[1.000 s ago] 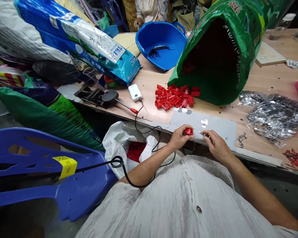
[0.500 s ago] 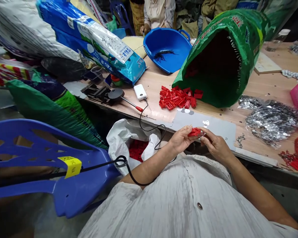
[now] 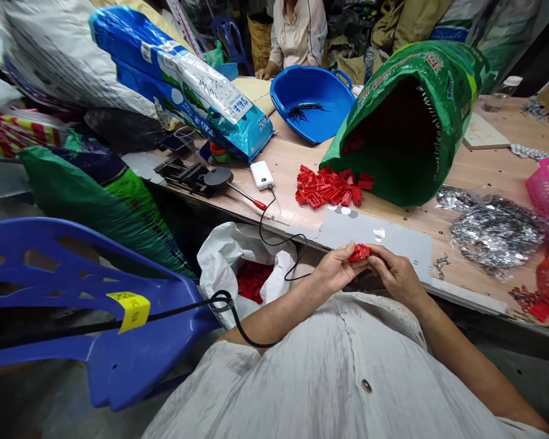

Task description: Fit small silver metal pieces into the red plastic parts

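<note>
Between my two hands, just in front of the table edge, is a small red plastic part (image 3: pixel 360 252). My left hand (image 3: pixel 337 266) is closed on its left side, with the thumb on top. The fingers of my right hand (image 3: pixel 393 268) are pinched at its right end; whether they also hold a tiny piece there is hidden. Beyond my hands, a pile of similar red plastic parts (image 3: pixel 324 186) lies at the mouth of a green sack (image 3: pixel 393 183). Small shiny pieces (image 3: pixel 379 234) rest on a grey sheet (image 3: pixel 348 228) close to my hands.
A white sack (image 3: pixel 215 247) holding red parts stands below the table edge, beside a blue chair (image 3: pixel 165 341). On the table are a lever tool (image 3: pixel 217 177), a white power bank (image 3: pixel 261 175), a blue basin (image 3: pixel 320 125) and bags of metal pieces (image 3: pixel 498 228). Another person (image 3: pixel 297 36) sits opposite.
My right fingers have closed in against the right end of the red part, which is tilted differently now. The view has shifted slightly, and the person opposite shows more.
</note>
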The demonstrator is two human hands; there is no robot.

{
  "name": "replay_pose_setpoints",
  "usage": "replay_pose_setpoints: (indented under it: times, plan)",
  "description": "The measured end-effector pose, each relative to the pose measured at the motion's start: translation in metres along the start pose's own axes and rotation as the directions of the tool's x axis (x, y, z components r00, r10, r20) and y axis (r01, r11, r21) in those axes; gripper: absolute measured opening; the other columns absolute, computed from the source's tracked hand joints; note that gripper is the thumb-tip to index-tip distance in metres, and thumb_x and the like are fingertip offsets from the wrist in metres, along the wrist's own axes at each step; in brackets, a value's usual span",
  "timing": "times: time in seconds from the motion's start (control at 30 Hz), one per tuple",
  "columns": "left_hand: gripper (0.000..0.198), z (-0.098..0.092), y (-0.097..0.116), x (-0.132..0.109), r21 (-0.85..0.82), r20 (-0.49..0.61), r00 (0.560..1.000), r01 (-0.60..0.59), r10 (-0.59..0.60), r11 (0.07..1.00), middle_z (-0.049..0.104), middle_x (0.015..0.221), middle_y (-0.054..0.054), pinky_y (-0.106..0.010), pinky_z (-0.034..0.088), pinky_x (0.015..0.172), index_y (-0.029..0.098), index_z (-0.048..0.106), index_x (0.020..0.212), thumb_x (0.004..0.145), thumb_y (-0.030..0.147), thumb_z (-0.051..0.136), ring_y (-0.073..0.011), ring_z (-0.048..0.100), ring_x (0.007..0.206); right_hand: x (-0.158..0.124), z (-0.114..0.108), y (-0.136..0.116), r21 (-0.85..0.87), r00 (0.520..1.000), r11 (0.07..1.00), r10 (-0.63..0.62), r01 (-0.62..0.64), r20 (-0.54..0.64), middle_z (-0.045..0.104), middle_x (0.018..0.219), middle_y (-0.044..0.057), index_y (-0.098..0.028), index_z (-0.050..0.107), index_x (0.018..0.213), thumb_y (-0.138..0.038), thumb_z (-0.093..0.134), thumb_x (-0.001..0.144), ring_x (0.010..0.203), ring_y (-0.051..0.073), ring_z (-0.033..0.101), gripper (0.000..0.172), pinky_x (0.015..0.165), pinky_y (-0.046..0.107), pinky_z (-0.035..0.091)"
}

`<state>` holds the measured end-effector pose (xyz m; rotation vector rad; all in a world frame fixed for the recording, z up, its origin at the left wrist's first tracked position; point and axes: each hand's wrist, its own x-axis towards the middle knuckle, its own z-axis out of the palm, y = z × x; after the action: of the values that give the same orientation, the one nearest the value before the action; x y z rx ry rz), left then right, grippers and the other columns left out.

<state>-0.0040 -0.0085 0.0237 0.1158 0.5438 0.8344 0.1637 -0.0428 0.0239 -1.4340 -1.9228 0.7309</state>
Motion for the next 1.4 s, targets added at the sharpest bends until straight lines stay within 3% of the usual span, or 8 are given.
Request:
replay_pose_setpoints:
  times: [0.2, 0.57, 0.73, 0.9, 1.1, 1.23, 1.33, 1.4]
  plan:
    - [0.025, -0.001, 0.002, 0.002, -0.035, -0.044, 0.998, -0.041, 0.039, 0.999, 0.07, 0.084, -0.009, -0.03, 0.055, 0.085, 0.009, 0.064, 0.085, 0.097, 0.02, 0.046, -0.0152, 0.07, 0.077, 0.003, 0.008, -0.002, -0.13, 0.992, 0.988, -0.099, 0.088, -0.082, 0.069, 0.123, 0.005, -0.026, 0.056, 0.132, -0.039, 0.038, 0.101, 0.102, 0.021, 0.068, 0.038, 0.085, 0.034, 0.052]
    - [0.023, 0.001, 0.0, 0.003, -0.054, -0.101, 0.989, -0.109, 0.103, 0.993, 0.071, 0.082, -0.007, -0.033, 0.053, 0.09, 0.009, 0.065, 0.081, 0.095, 0.019, 0.05, -0.0139, 0.069, 0.074, 0.011, 0.024, 0.005, -0.227, 0.975, 0.971, -0.12, 0.076, -0.187, 0.071, 0.115, 0.008, -0.024, 0.061, 0.123, -0.038, 0.036, 0.101, 0.099, 0.023, 0.067, 0.037, 0.088, 0.038, 0.051]
    - [0.017, -0.001, 0.0, 0.009, -0.053, -0.12, 0.986, -0.123, 0.116, 0.991, 0.071, 0.081, -0.006, -0.036, 0.051, 0.097, 0.01, 0.065, 0.081, 0.092, 0.019, 0.056, -0.0142, 0.069, 0.075, 0.016, 0.033, 0.01, -0.129, 0.969, 0.992, -0.037, 0.006, -0.243, 0.072, 0.114, 0.008, -0.024, 0.063, 0.12, -0.041, 0.035, 0.1, 0.102, 0.023, 0.067, 0.038, 0.089, 0.038, 0.05]
    - [0.013, -0.01, -0.001, 0.016, -0.035, -0.124, 0.981, -0.151, 0.146, 0.988, 0.071, 0.079, -0.005, -0.039, 0.049, 0.1, 0.011, 0.063, 0.08, 0.09, 0.019, 0.059, -0.0148, 0.07, 0.077, 0.024, 0.038, 0.016, 0.087, 0.984, 0.993, 0.09, -0.077, -0.156, 0.072, 0.097, 0.003, -0.025, 0.065, 0.11, -0.044, 0.034, 0.1, 0.081, 0.018, 0.067, 0.038, 0.072, 0.03, 0.05]
    - [0.022, -0.021, 0.028, 0.004, 0.18, -0.07, 0.97, -0.216, 0.231, 0.96, 0.073, 0.082, -0.007, -0.041, 0.049, 0.099, 0.014, 0.053, 0.073, 0.079, 0.022, 0.073, -0.0218, 0.073, 0.088, 0.044, 0.027, 0.026, 0.036, 0.991, 0.991, 0.128, -0.127, -0.032, 0.063, 0.068, -0.001, -0.028, 0.063, 0.121, -0.047, 0.033, 0.1, 0.063, 0.016, 0.06, 0.041, 0.064, 0.027, 0.044]
    - [0.032, -0.038, 0.066, -0.034, 0.403, -0.086, 0.908, -0.345, 0.41, 0.848, 0.074, 0.09, -0.005, -0.042, 0.051, 0.094, 0.015, 0.051, 0.074, 0.071, 0.026, 0.081, -0.0227, 0.073, 0.088, 0.076, 0.014, 0.048, -0.148, 0.986, 0.976, 0.152, -0.161, -0.073, 0.069, 0.083, 0.003, -0.027, 0.06, 0.124, -0.045, 0.044, 0.095, 0.076, 0.02, 0.064, 0.037, 0.069, 0.031, 0.046]
    - [0.033, -0.059, 0.088, -0.07, 0.547, -0.147, 0.793, -0.433, 0.591, 0.717, 0.073, 0.094, -0.004, -0.035, 0.053, 0.088, 0.015, 0.053, 0.075, 0.07, 0.029, 0.082, -0.0195, 0.073, 0.085, 0.105, 0.007, 0.061, -0.251, 0.986, 0.956, 0.134, -0.155, -0.1, 0.07, 0.096, 0.007, -0.024, 0.059, 0.125, -0.038, 0.053, 0.09, 0.082, 0.022, 0.063, 0.038, 0.07, 0.033, 0.046]
    - [0.031, -0.073, 0.096, -0.089, 0.572, -0.21, 0.734, -0.443, 0.646, 0.69, 0.073, 0.095, -0.004, -0.031, 0.053, 0.085, 0.015, 0.053, 0.075, 0.071, 0.029, 0.081, -0.0177, 0.072, 0.086, 0.121, 0.006, 0.06, -0.251, 0.99, 0.96, 0.107, -0.126, -0.086, 0.069, 0.097, 0.007, -0.023, 0.059, 0.122, -0.036, 0.057, 0.087, 0.079, 0.021, 0.061, 0.037, 0.07, 0.032, 0.045]
